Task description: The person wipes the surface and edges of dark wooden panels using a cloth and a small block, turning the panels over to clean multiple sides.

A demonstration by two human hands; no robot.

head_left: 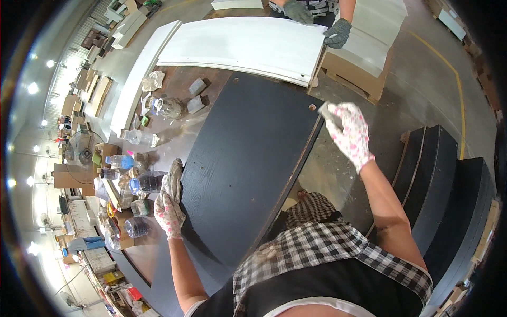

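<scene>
A black wood-grain board (248, 142) with small drilled holes lies slanted across the worktable. My right hand (349, 132), in a white glove with pink dots, grips a small light-grey sanding block (326, 112) at the board's far right corner. At the board's left edge, my left hand (170, 216), in a matching glove, is closed around what looks like a crumpled grey rag (173, 182). Two more grey blocks, one (197, 86) behind the other (195, 104), rest on the table beyond the board.
Left of the board stand several plastic bottles, including a clear one (140, 138) and a dark-filled one (148, 183). Across the table, a co-worker's grey-gloved hands (338, 34) touch a white panel (237, 45). Stacked black boards (428, 169) stand at my right.
</scene>
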